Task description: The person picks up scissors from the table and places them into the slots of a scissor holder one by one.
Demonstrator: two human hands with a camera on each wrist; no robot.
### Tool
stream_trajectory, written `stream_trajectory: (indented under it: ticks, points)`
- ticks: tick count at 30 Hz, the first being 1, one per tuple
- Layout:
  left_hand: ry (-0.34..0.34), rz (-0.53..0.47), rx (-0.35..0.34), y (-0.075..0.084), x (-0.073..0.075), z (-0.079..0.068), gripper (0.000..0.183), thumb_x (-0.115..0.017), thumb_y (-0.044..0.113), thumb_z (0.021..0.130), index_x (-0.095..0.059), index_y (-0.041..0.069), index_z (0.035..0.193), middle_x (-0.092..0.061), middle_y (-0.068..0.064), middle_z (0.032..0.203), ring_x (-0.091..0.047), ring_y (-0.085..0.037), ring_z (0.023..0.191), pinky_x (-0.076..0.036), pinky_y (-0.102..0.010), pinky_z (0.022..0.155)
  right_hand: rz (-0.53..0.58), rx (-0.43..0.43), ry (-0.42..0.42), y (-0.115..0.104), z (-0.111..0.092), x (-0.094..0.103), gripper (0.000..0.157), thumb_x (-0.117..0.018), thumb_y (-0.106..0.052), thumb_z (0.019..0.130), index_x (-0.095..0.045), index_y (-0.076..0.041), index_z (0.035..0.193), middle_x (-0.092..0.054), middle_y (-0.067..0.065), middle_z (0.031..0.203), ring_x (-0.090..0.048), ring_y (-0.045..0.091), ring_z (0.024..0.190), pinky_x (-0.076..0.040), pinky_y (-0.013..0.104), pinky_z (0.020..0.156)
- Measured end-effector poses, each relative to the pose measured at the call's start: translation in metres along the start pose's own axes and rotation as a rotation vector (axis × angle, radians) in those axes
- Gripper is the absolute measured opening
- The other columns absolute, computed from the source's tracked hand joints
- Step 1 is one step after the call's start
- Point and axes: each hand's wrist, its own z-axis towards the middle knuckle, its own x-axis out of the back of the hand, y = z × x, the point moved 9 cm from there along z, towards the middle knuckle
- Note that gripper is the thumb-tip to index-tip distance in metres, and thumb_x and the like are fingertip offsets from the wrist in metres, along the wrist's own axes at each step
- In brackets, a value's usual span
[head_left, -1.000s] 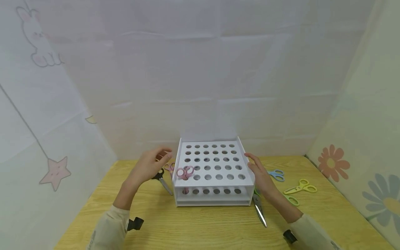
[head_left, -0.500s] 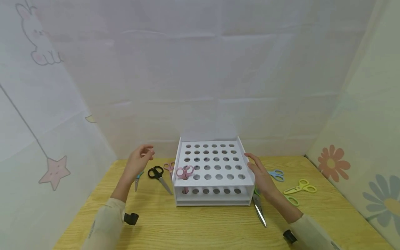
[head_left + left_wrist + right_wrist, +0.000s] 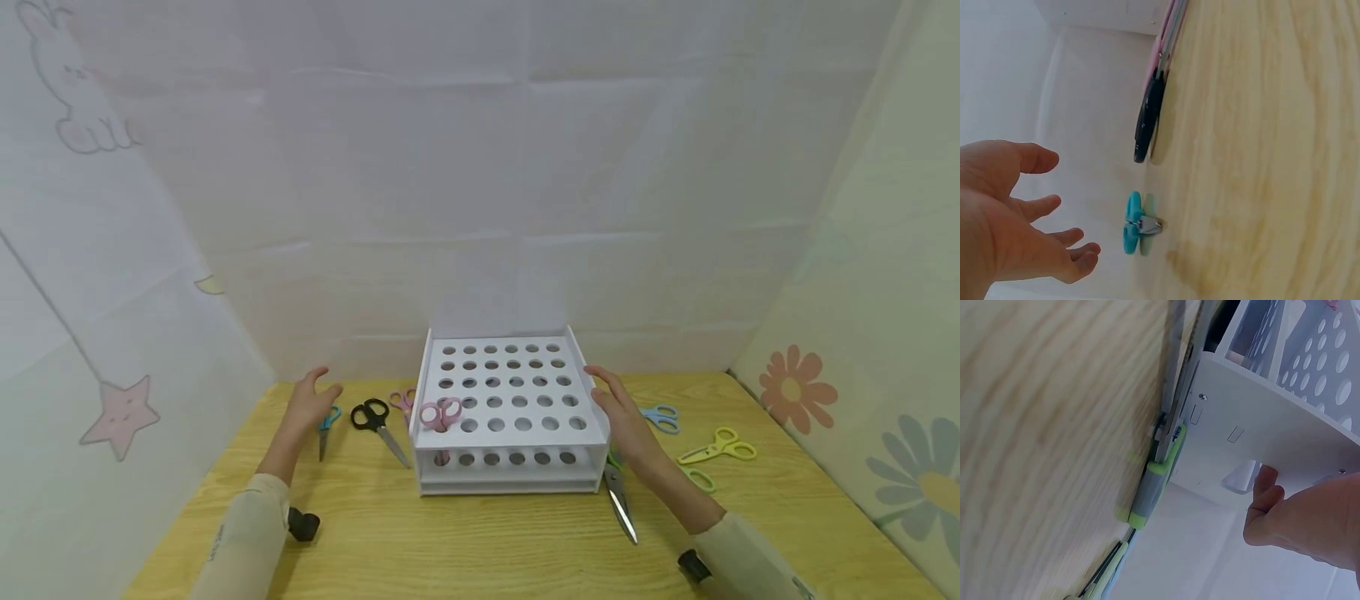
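Left wrist view has the person's left grip (image 3: 1029,219) released, fingers parted and holding nothing, with small scissors with teal handles (image 3: 1132,224) beside the fingertips, apart from them. From the head, that pair lies at the far left of the pale wood-grain worktop (image 3: 450,550), its blades toward the near side.

Over on the right, the right grip (image 3: 628,423) touches the right side wall of a white, two-tiered rack with rows of round holes (image 3: 510,433), fingers bent near a cut-out; I can't tell whether they are closed on the wall.

Pink-handled scissors (image 3: 441,414) stand in a near-left hole of the rack. Left of it lie black-handled scissors (image 3: 380,431) and, farther back, another pink-handled pair (image 3: 402,400). Right of it are long-bladed scissors with green-and-grey handles (image 3: 621,504), light-blue-handled scissors (image 3: 662,418), yellow scissors (image 3: 717,447) and a lime-green handle loop (image 3: 701,478) partly behind the forearm.
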Motion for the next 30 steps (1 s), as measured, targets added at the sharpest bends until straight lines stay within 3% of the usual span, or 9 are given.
stream_trajectory:
  ticks: [2, 5, 7, 9, 12, 16, 24, 30]
  points:
    - [-0.014, 0.017, 0.015, -0.007, -0.002, 0.004, 0.072, -0.049, 0.032, 0.107, -0.014, -0.001, 0.16, -0.008, -0.036, 0.16, -0.027, -0.056, 0.137, -0.027, -0.068, 0.108, -0.005, 0.0, 0.005, 0.001, 0.0, 0.001, 0.05, -0.034, -0.034, 0.112, -0.029, -0.021, 0.159, -0.039, 0.021, 0.152, -0.052, 0.039, 0.122, -0.049, 0.038, 0.089]
    - [-0.058, 0.087, 0.025, -0.017, -0.008, 0.007, 0.074, -0.051, 0.029, 0.106, -0.012, -0.004, 0.159, -0.009, -0.04, 0.158, -0.029, -0.06, 0.133, -0.029, -0.069, 0.106, -0.012, -0.009, 0.021, 0.003, -0.002, 0.003, 0.048, -0.035, -0.034, 0.112, -0.032, -0.022, 0.158, -0.043, 0.021, 0.148, -0.055, 0.038, 0.117, -0.05, 0.039, 0.087]
    - [-0.105, 0.153, 0.026, -0.024, -0.014, 0.006, 0.076, -0.053, 0.027, 0.104, -0.011, -0.006, 0.159, -0.008, -0.043, 0.156, -0.025, -0.063, 0.132, -0.028, -0.072, 0.105, -0.016, -0.019, 0.022, 0.005, -0.002, 0.002, 0.047, -0.036, -0.034, 0.111, -0.033, -0.022, 0.157, -0.045, 0.021, 0.146, -0.055, 0.036, 0.116, -0.05, 0.038, 0.087]
    - [-0.155, 0.227, 0.022, -0.03, -0.018, 0.005, 0.078, -0.055, 0.027, 0.104, -0.011, -0.008, 0.158, -0.005, -0.046, 0.153, -0.01, -0.068, 0.136, -0.022, -0.076, 0.104, -0.005, -0.016, 0.017, 0.006, -0.002, 0.001, 0.047, -0.037, -0.034, 0.111, -0.033, -0.022, 0.157, -0.046, 0.021, 0.145, -0.056, 0.035, 0.115, -0.05, 0.038, 0.086]
    - [-0.205, 0.334, -0.005, -0.034, -0.023, 0.005, 0.076, -0.055, 0.026, 0.103, -0.015, -0.012, 0.155, -0.008, -0.048, 0.151, -0.009, -0.071, 0.134, -0.019, -0.078, 0.103, 0.019, -0.008, 0.002, 0.005, -0.001, -0.002, 0.047, -0.036, -0.033, 0.112, -0.033, -0.021, 0.157, -0.047, 0.022, 0.144, -0.057, 0.035, 0.114, -0.051, 0.038, 0.086]
    - [-0.173, 0.424, -0.024, -0.032, -0.02, 0.009, 0.066, -0.052, 0.023, 0.102, -0.028, -0.014, 0.151, -0.018, -0.046, 0.149, -0.018, -0.071, 0.131, -0.023, -0.079, 0.101, 0.018, -0.001, 0.017, 0.001, 0.001, -0.001, 0.047, -0.036, -0.033, 0.112, -0.033, -0.021, 0.157, -0.047, 0.022, 0.143, -0.057, 0.036, 0.114, -0.052, 0.038, 0.086]
    - [-0.099, 0.404, 0.025, -0.034, -0.009, 0.009, 0.049, -0.054, 0.01, 0.097, -0.047, -0.014, 0.139, -0.032, -0.046, 0.137, -0.031, -0.067, 0.118, -0.037, -0.07, 0.091, -0.01, -0.011, 0.016, 0.003, 0.001, -0.001, 0.046, -0.035, -0.033, 0.112, -0.033, -0.022, 0.156, -0.045, 0.02, 0.147, -0.053, 0.037, 0.121, -0.048, 0.039, 0.09]
    - [-0.049, 0.275, 0.014, -0.033, -0.004, 0.006, 0.052, -0.061, 0.007, 0.094, -0.048, -0.019, 0.137, -0.049, -0.039, 0.135, -0.046, -0.054, 0.115, -0.027, -0.07, 0.106, -0.028, -0.014, 0.012, 0.003, 0.001, -0.001, 0.048, -0.035, -0.036, 0.111, -0.031, -0.025, 0.158, -0.044, 0.018, 0.149, -0.053, 0.036, 0.122, -0.046, 0.04, 0.092]
